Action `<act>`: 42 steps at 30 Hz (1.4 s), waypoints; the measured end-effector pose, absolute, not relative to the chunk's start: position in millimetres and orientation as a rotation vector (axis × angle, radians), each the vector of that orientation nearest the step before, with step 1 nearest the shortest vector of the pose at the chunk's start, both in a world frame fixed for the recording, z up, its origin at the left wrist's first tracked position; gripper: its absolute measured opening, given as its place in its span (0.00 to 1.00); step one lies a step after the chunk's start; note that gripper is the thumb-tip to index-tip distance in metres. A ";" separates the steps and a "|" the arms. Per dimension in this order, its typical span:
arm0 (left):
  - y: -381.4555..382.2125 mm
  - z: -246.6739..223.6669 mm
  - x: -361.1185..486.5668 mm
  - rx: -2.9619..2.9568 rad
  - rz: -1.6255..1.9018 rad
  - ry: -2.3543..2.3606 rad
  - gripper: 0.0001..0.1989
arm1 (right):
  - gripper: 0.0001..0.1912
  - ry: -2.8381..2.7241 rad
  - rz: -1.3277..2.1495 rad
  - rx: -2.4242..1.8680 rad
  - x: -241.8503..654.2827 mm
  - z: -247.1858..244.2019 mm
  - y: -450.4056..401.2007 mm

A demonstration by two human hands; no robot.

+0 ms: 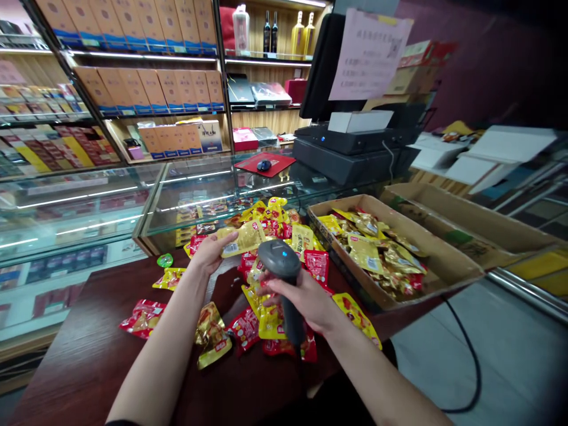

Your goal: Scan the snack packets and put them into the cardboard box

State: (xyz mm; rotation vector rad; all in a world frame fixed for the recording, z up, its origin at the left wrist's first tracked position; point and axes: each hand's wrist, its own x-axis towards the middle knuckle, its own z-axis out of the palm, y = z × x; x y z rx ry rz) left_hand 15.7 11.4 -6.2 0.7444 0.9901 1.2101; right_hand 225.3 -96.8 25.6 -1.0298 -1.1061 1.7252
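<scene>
My left hand (212, 251) is closed on the end of a gold snack packet (243, 238), its printed back tilted up. In my right hand (310, 299) is a dark grey barcode scanner (280, 260), gripped round its handle, with a small blue light on top. The scanner's head is close to the packet's right side. Beneath and around both hands lies a loose pile of red, yellow and gold packets, among them a red packet (244, 328) and a gold packet (212, 334). A yellow packet (357, 319) lies right of my right wrist.
An open cardboard box (452, 272) of gold packets stands right of the pile on the dark wooden table (66, 355). Behind are a glass counter (195, 177), a mouse (263, 165) on a red mat, and a monitor (326, 65). A black cable (473, 355) hangs at right.
</scene>
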 end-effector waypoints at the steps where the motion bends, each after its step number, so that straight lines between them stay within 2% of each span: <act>1: 13.0 -8.8 14.9 0.742 1.222 0.997 0.16 | 0.11 -1.149 1.740 -1.037 223.3 25.5 -103.9; 11: 13.3 -13.2 9.4 0.834 1.235 1.149 0.17 | 0.13 -1.261 1.800 -1.057 202.3 22.0 -144.7; 26: 9.8 -5.0 3.5 0.867 1.057 1.043 0.14 | 0.12 -1.329 1.775 -1.081 197.4 15.3 -149.0; 42: 6.9 0.4 4.8 0.852 1.098 1.046 0.15 | 0.14 -1.300 1.765 -1.097 197.0 13.8 -150.7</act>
